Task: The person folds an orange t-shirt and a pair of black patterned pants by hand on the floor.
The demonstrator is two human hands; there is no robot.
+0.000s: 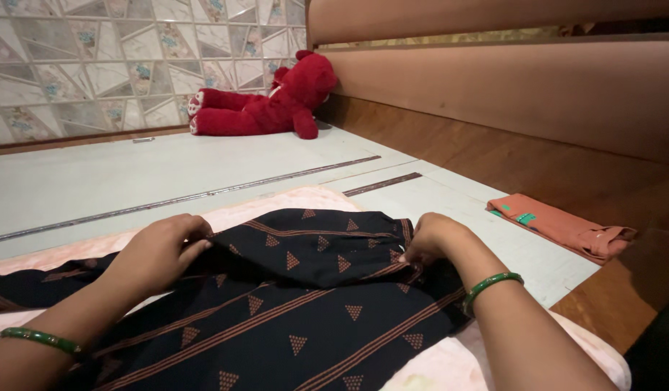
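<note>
Black patterned garment is pinched at its folded upper edge by left hand and right hand; its long axis runs between them, both equally near.

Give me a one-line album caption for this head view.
Both hands, left hand and right hand, pinch a black patterned garment; red teddy bear behind.

Garment: a black cloth with rust-orange stripes and small triangles is lying spread flat.
Fold: its far part is lying doubled back over the rest, forming a band between the two hands.
Place: it is resting on a pale pink sheet, reaching toward the bed platform's near edge.
</note>
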